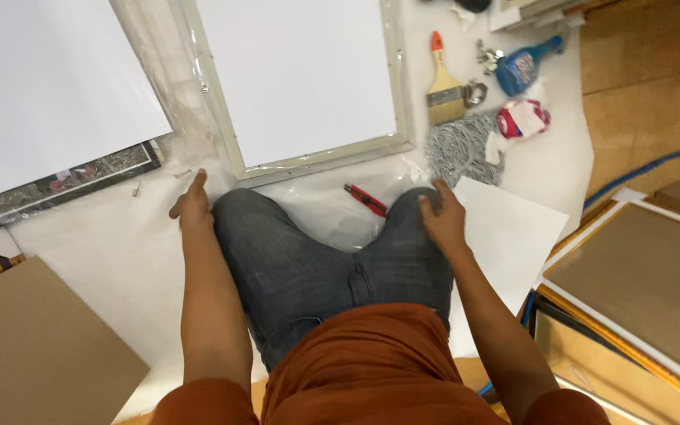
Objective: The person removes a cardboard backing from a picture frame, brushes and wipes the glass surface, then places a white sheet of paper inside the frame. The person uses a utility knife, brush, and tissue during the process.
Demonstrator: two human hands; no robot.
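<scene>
I kneel on a white sheet (120, 252) spread over the floor, my jeans-clad knees in the middle of the view. My left hand (192, 202) rests flat beside my left knee, fingers pointing up, holding nothing. My right hand (441, 214) lies on my right knee with the fingers curled over the denim. Just beyond my knees lies a pale framed white panel (297, 79) wrapped in clear plastic. A red utility knife (366, 200) lies on the plastic between my knees, apart from both hands.
A paintbrush (444, 83) with an orange handle tip, a blue spray bottle (525, 64), a coil of silver chain (462, 149) and a red-white rag (522, 120) lie at upper right. White board (41, 79) at upper left, brown board (33, 354) lower left, framed pictures (639, 291) right.
</scene>
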